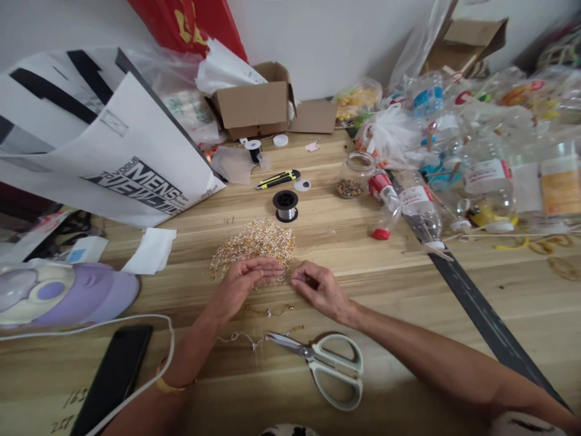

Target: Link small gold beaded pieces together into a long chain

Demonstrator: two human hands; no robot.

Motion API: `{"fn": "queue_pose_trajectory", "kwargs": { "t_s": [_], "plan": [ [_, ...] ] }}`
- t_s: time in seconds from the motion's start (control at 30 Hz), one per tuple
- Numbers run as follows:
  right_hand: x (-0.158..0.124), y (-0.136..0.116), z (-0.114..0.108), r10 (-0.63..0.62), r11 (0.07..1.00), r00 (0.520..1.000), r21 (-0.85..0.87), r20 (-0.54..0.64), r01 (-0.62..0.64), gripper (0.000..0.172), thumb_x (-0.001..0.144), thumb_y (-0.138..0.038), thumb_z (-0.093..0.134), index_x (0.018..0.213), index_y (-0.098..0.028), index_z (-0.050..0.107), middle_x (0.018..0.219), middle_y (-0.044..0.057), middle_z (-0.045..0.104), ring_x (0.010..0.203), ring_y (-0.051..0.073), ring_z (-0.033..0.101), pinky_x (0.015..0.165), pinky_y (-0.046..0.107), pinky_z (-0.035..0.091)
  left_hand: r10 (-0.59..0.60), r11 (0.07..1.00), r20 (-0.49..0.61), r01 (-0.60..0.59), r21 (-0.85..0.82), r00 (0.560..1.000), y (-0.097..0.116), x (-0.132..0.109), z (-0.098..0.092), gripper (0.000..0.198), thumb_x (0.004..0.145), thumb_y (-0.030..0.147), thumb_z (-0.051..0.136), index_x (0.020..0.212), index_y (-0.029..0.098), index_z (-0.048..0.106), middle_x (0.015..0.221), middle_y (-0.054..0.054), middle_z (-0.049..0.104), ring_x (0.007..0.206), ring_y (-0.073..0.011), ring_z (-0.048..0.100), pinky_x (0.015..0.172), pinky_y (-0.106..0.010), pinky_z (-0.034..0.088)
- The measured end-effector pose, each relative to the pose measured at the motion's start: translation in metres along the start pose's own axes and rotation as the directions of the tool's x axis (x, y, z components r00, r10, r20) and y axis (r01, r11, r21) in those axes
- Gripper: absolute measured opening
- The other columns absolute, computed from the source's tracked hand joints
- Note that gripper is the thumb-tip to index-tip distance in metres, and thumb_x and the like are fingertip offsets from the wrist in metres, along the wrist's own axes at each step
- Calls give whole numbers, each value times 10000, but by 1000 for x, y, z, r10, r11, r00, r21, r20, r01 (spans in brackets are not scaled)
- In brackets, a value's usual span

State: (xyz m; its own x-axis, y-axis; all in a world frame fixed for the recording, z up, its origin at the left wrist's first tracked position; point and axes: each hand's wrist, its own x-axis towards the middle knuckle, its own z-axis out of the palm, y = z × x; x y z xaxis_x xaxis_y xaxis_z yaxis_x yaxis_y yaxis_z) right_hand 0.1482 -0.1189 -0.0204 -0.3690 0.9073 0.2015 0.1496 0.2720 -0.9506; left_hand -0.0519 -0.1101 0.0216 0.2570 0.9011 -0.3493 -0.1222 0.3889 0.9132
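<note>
My left hand (254, 274) lies at the near edge of a pile of small gold and pale beads (261, 239), its fingers stretched out flat. To its right, my right hand (320, 287) has its thumb and fingers closed in a pinch; what sits in them is too small to make out. A short gold chain (272, 312) lies on the table just below the hands. Nearer to me are a second chain with pale beads (247, 338) and scissors (324, 366) with pale handles, blades slightly apart. Beyond the pile stands a black spool of clear thread (285, 207).
A yellow-black utility knife (278, 178), a jar of beads (353, 175) and plastic bottles (415, 203) lie farther back. A large white bag (149, 139), a purple device (68, 293) and a black phone (113, 375) with a white cable (167, 339) are at left. Cardboard boxes (254, 106) stand behind.
</note>
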Motion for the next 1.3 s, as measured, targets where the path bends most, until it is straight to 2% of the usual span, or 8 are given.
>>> {"fn": "queue_pose_trajectory", "kwargs": {
  "t_s": [0.13,0.23,0.5,0.83,1.13,1.3],
  "plan": [
    [0,0,0,-102,993,995,-67,-21,101,92,881,-230,553,849,-165,610,760,31,594,675,131,543,620,242,444,-59,997,47,61,-46,997,-10,-1,14,281,696,176,659,964,119,722,978,-121,738,943,-253,683,915,-402,500],
    [-1,0,1,-151,982,988,-116,-14,149,90,893,-214,537,864,-167,607,784,40,606,716,140,567,669,256,468,-77,995,43,80,-59,996,-12,-3,20,297,691,179,655,972,108,722,989,-133,734,949,-264,680,916,-415,500],
    [-4,2,3,-224,944,973,-237,48,229,102,911,-170,488,911,-176,589,834,61,614,780,157,585,713,270,486,-53,997,69,57,-47,996,-19,-6,22,328,713,170,626,1026,123,712,1054,-133,715,985,-280,667,934,-447,490],
    [-8,7,5,-224,917,969,-314,106,247,117,923,-168,469,954,-178,581,869,68,611,784,163,590,706,269,487,-23,996,80,16,85,997,-11,-11,28,388,694,115,572,1057,134,708,1076,-92,714,1023,-268,648,943,-412,497],
    [-8,5,5,-227,909,967,-331,116,253,154,934,-180,451,1015,-185,582,902,78,618,796,164,595,721,279,500,-41,996,58,45,-80,997,-23,-9,22,394,700,127,604,1085,118,692,1075,-128,710,1015,-273,654,960,-439,478],
    [-9,6,4,-234,907,964,-329,127,263,173,937,-181,445,1035,-188,587,938,86,624,828,168,608,735,283,510,-63,992,38,67,-111,997,-22,-11,21,367,718,133,617,1076,118,695,1080,-138,706,1017,-270,653,964,-446,472]
  ]
}}
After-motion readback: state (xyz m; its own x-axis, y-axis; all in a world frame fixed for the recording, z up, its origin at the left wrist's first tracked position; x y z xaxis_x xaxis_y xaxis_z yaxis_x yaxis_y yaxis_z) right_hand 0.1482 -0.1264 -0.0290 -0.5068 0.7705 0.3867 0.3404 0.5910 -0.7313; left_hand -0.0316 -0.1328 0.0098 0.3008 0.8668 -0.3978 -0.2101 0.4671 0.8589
